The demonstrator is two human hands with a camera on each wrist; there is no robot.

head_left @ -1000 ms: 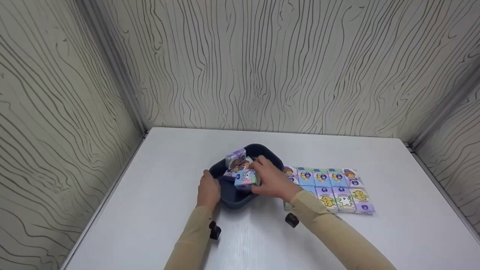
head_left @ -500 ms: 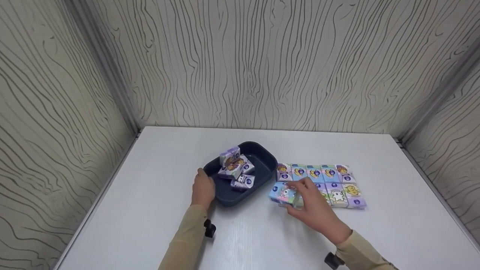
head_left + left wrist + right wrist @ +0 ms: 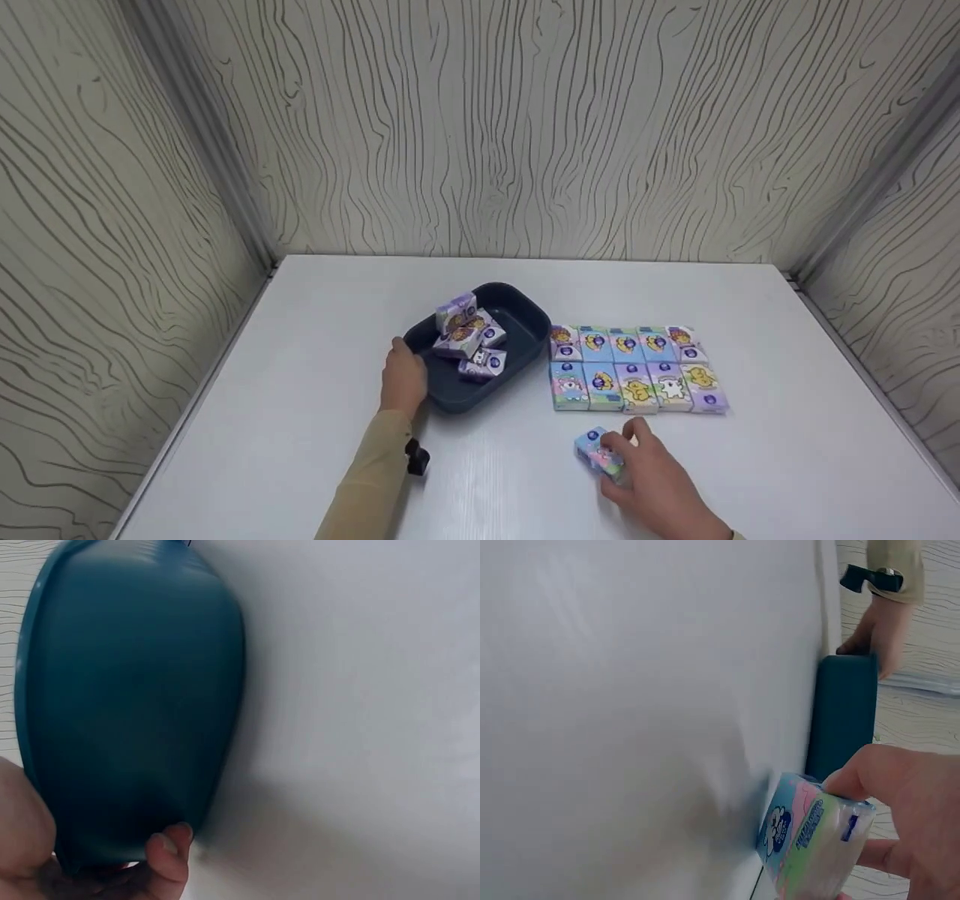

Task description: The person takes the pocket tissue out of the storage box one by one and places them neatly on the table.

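The left hand (image 3: 403,379) grips the near left rim of the dark tray (image 3: 525,337), which has some packets inside. The right hand (image 3: 654,480) pinches one tissue packet (image 3: 598,452) on the white table (image 3: 300,420), near the two rows of packets (image 3: 637,367).

Ten patterned tissue packs (image 3: 636,367) lie in two neat rows on a white bench (image 3: 300,420), enclosed by wood-grain wall panels (image 3: 525,127).

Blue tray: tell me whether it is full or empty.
Partly filled. The blue tray holds a loose pile of tissue packs toward its left side, with bare floor showing at its right; the left hand grips its near rim.
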